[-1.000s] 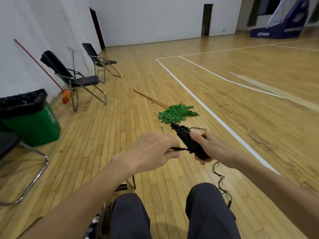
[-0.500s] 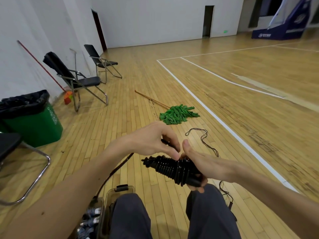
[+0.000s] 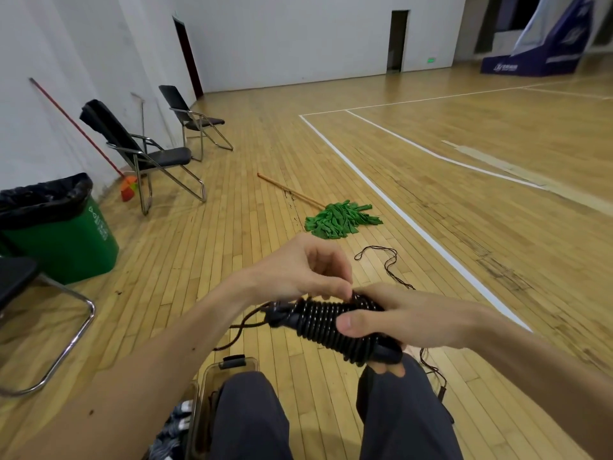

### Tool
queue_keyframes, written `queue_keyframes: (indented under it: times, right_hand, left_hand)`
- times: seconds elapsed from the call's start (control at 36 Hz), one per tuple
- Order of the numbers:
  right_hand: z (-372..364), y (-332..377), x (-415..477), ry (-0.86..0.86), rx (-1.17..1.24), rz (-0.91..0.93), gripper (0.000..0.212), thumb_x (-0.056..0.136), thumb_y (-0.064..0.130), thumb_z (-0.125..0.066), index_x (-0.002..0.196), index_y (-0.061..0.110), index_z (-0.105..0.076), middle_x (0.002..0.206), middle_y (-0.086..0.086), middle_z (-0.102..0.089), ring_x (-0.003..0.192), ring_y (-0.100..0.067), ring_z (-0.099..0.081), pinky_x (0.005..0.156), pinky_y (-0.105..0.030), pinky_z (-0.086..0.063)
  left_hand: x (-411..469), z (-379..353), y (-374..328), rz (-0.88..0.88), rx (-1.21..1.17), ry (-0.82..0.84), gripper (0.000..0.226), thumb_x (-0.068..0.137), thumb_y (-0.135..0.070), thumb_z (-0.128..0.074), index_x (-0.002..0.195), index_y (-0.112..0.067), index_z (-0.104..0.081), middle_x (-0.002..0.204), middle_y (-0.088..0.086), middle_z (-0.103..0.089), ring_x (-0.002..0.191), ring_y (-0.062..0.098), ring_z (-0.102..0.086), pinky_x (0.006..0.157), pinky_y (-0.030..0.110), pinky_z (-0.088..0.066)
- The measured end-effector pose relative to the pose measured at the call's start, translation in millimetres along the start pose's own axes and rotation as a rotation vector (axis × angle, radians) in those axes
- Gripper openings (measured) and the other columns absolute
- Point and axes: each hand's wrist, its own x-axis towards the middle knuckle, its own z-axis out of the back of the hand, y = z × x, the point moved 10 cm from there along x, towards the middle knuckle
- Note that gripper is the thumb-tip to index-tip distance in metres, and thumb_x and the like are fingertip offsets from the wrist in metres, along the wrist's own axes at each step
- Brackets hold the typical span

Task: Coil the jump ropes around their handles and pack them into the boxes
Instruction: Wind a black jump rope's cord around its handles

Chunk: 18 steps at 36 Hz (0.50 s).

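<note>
My right hand (image 3: 394, 318) grips a black jump rope handle bundle (image 3: 326, 322) wrapped in tight black coils, held above my knees. My left hand (image 3: 300, 272) pinches the rope at the top of the coils. A loose length of black rope (image 3: 386, 265) trails over the wooden floor beyond my hands, and another strand hangs down toward the left under my left wrist. A clear plastic box (image 3: 215, 376) with a dark latch stands on the floor beside my left knee, with something striped behind it.
A green mop (image 3: 338, 219) with a wooden stick lies on the floor ahead. Two folding chairs (image 3: 149, 151) and a green bin (image 3: 63, 232) stand along the left wall. A chrome chair leg (image 3: 66, 350) reaches in at the left. White court lines run on the right.
The handle bundle has swung from pointing up and away to lying level over my knees. My left hand has come up over the coils, and the view has dipped slightly.
</note>
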Motion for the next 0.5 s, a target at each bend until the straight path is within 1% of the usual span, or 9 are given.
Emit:
queue_keyframes:
  times: [0.06, 0.11, 0.19, 0.22, 0.28, 0.33, 0.36, 0.44, 0.5]
  right_hand:
    - [6, 3, -2, -0.022, 0.001, 0.033, 0.039, 0.1, 0.047, -0.054, 0.109, 0.009, -0.059, 0.077, -0.006, -0.069, 0.058, -0.02, -0.06, 0.057, -0.025, -0.048]
    - [10, 6, -2, -0.035, 0.013, 0.068, 0.032, 0.099, 0.046, -0.053, 0.107, 0.016, -0.058, 0.076, -0.002, -0.069, 0.059, -0.019, -0.06, 0.06, -0.031, -0.047]
    - [16, 6, -2, -0.08, 0.012, 0.094, 0.033, 0.1, 0.047, -0.053, 0.114, 0.017, -0.055, 0.078, -0.002, -0.07, 0.065, -0.021, -0.061, 0.065, -0.037, -0.046]
    - [18, 6, -1, -0.094, 0.012, 0.099, 0.036, 0.1, 0.048, -0.053, 0.116, 0.016, -0.055, 0.079, -0.002, -0.07, 0.068, -0.022, -0.062, 0.066, -0.038, -0.046]
    - [25, 7, -1, -0.138, 0.014, 0.122, 0.038, 0.098, 0.049, -0.052, 0.117, 0.016, -0.056, 0.082, -0.002, -0.071, 0.071, -0.022, -0.063, 0.068, -0.041, -0.047]
    - [36, 7, -1, -0.204, 0.03, 0.155, 0.041, 0.098, 0.051, -0.053, 0.117, 0.016, -0.058, 0.087, -0.004, -0.072, 0.073, -0.025, -0.062, 0.069, -0.044, -0.047]
    - [43, 7, -3, -0.24, 0.042, 0.17, 0.044, 0.097, 0.054, -0.054, 0.117, 0.015, -0.059, 0.089, -0.007, -0.072, 0.073, -0.026, -0.062, 0.068, -0.043, -0.047]
    - [63, 6, -7, -0.358, 0.056, 0.178, 0.048, 0.098, 0.053, -0.053, 0.114, 0.009, -0.061, 0.082, -0.008, -0.071, 0.067, -0.02, -0.061, 0.059, -0.027, -0.046]
    - [71, 4, -7, -0.399, 0.053, 0.167, 0.049, 0.097, 0.049, -0.05, 0.114, 0.004, -0.06, 0.079, -0.007, -0.07, 0.065, -0.02, -0.06, 0.057, -0.024, -0.044]
  left_hand:
    - [0, -1, 6, -0.011, -0.141, -0.001, 0.021, 0.076, -0.027, -0.082, 0.085, -0.013, -0.069, 0.082, -0.002, -0.068, 0.074, 0.012, -0.065, 0.068, 0.023, -0.053]
    - [2, 1, 12, -0.01, -0.236, -0.043, 0.026, 0.074, -0.039, -0.082, 0.083, -0.018, -0.071, 0.085, -0.003, -0.068, 0.077, 0.011, -0.065, 0.071, 0.024, -0.053]
    - [4, 2, 20, -0.005, -0.322, -0.094, 0.023, 0.076, -0.043, -0.08, 0.082, -0.022, -0.073, 0.085, -0.003, -0.069, 0.076, 0.013, -0.064, 0.069, 0.026, -0.054]
    - [2, 2, 22, 0.002, -0.318, -0.099, 0.022, 0.08, -0.041, -0.078, 0.085, -0.021, -0.072, 0.085, -0.003, -0.069, 0.075, 0.013, -0.064, 0.067, 0.027, -0.054]
    - [-3, -2, 27, 0.026, -0.236, -0.091, 0.011, 0.095, -0.022, -0.064, 0.095, -0.011, -0.066, 0.082, -0.004, -0.068, 0.071, 0.012, -0.061, 0.063, 0.027, -0.051]
    - [-7, -4, 35, 0.112, -0.154, -0.103, 0.013, 0.102, -0.008, -0.048, 0.097, -0.006, -0.059, 0.071, -0.006, -0.064, 0.061, 0.008, -0.055, 0.057, 0.021, -0.048]
    - [-10, -5, 39, 0.155, -0.156, -0.118, 0.017, 0.104, -0.011, -0.045, 0.096, -0.007, -0.059, 0.067, -0.007, -0.063, 0.058, 0.009, -0.054, 0.055, 0.02, -0.047]
    - [-10, -4, 41, 0.169, -0.194, -0.182, 0.022, 0.102, -0.028, -0.049, 0.094, -0.013, -0.063, 0.07, -0.002, -0.061, 0.056, 0.014, -0.052, 0.051, 0.024, -0.043]
    - [-9, -2, 43, 0.173, -0.199, -0.215, 0.023, 0.103, -0.03, -0.048, 0.099, -0.015, -0.066, 0.071, 0.001, -0.059, 0.053, 0.015, -0.048, 0.049, 0.025, -0.039]
